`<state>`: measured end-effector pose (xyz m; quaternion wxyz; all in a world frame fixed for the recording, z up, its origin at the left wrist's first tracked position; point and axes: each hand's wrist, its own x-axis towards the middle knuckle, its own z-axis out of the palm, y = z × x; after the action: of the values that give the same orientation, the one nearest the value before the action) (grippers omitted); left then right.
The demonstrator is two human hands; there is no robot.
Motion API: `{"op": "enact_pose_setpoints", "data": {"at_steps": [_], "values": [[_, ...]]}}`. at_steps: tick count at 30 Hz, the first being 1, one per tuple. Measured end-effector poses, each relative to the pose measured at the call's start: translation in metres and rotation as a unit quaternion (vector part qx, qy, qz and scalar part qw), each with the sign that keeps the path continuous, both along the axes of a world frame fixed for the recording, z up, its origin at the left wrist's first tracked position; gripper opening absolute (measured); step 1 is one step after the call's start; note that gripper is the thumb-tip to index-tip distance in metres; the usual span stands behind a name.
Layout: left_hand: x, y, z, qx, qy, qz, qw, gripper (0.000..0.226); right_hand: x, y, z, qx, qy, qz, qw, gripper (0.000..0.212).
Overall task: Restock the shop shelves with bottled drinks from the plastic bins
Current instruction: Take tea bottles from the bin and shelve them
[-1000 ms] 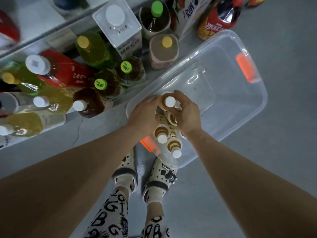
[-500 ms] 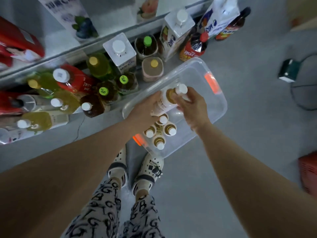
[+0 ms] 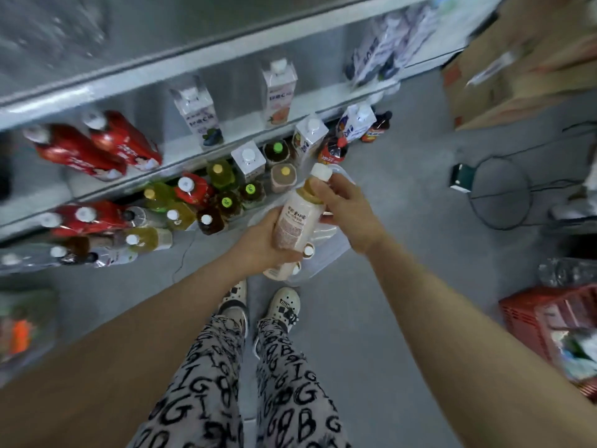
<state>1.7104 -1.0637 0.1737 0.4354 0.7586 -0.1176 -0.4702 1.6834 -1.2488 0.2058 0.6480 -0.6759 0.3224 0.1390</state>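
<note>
Mid-frame, the left hand [image 3: 258,244] curls round the pale bottle [image 3: 298,218]; the right hand [image 3: 349,212] pinches its neck, over the clear bin [image 3: 336,254].

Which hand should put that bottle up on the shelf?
Probably the left hand. It wraps round the body of the bottle and is on the side nearer the shelf. The right hand only holds the neck.

Bottle [image 3: 298,218] now higher above bin [image 3: 334,253]

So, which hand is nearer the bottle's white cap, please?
Right. The right hand holds the bottle just under the cap; the left hand grips it lower down.
</note>
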Motion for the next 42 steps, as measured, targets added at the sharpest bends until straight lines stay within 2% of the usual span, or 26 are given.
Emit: {"op": "enact_pose_setpoints", "data": {"at_steps": [2, 6, 11, 13, 15, 18, 21, 26, 28, 31, 34, 38, 42], "values": [[-0.006, 0.003, 0.039, -0.006, -0.014, 0.008, 1.0, 0.096, -0.001, 0.004, 0.038, -0.002, -0.015, 0.004, 1.0, 0.008], [-0.015, 0.008, 0.112, -0.016, -0.068, 0.016, 0.997, 0.095, 0.0, 0.008, 0.107, -0.026, -0.049, 0.027, 0.998, 0.024], [-0.015, 0.02, 0.192, -0.017, -0.129, 0.006, 0.992, 0.093, 0.005, 0.021, 0.184, -0.047, -0.088, 0.038, 0.994, 0.013], [-0.015, 0.023, 0.22, -0.004, -0.166, 0.02, 0.986, 0.091, 0.007, 0.028, 0.213, -0.063, -0.103, 0.048, 0.992, 0.016], [-0.018, 0.026, 0.245, 0.014, -0.215, 0.047, 0.975, 0.09, 0.011, 0.033, 0.237, -0.074, -0.112, 0.062, 0.989, 0.028], [-0.02, 0.031, 0.278, 0.016, -0.27, 0.091, 0.958, 0.09, 0.018, 0.041, 0.272, -0.053, -0.116, 0.073, 0.989, 0.025], [-0.013, 0.046, 0.305, -0.021, -0.265, 0.134, 0.955, 0.089, 0.025, 0.049, 0.301, -0.002, -0.132, 0.096, 0.987, 0.032], [0.007, 0.084, 0.342, -0.138, -0.157, 0.185, 0.96, 0.104, 0.037, 0.074, 0.346, 0.099, -0.161, 0.16, 0.969, 0.037], [0.012, 0.104, 0.358, -0.188, -0.12, 0.178, 0.958, 0.102, 0.041, 0.089, 0.361, 0.139, -0.173, 0.191, 0.956, 0.039], [0.016, 0.138, 0.382, -0.214, -0.099, 0.163, 0.958, 0.1, 0.047, 0.12, 0.38, 0.146, -0.182, 0.225, 0.946, 0.042], [0.019, 0.175, 0.401, -0.234, -0.072, 0.168, 0.955, 0.087, 0.056, 0.16, 0.399, 0.139, -0.186, 0.218, 0.948, 0.033], [0.028, 0.221, 0.426, -0.24, -0.109, 0.172, 0.949, 0.078, 0.071, 0.213, 0.426, 0.095, -0.206, 0.214, 0.95, 0.034], [0.043, 0.265, 0.46, -0.215, -0.208, 0.182, 0.937, 0.081, 0.088, 0.259, 0.459, 0.069, -0.234, 0.223, 0.944, 0.028]]}}
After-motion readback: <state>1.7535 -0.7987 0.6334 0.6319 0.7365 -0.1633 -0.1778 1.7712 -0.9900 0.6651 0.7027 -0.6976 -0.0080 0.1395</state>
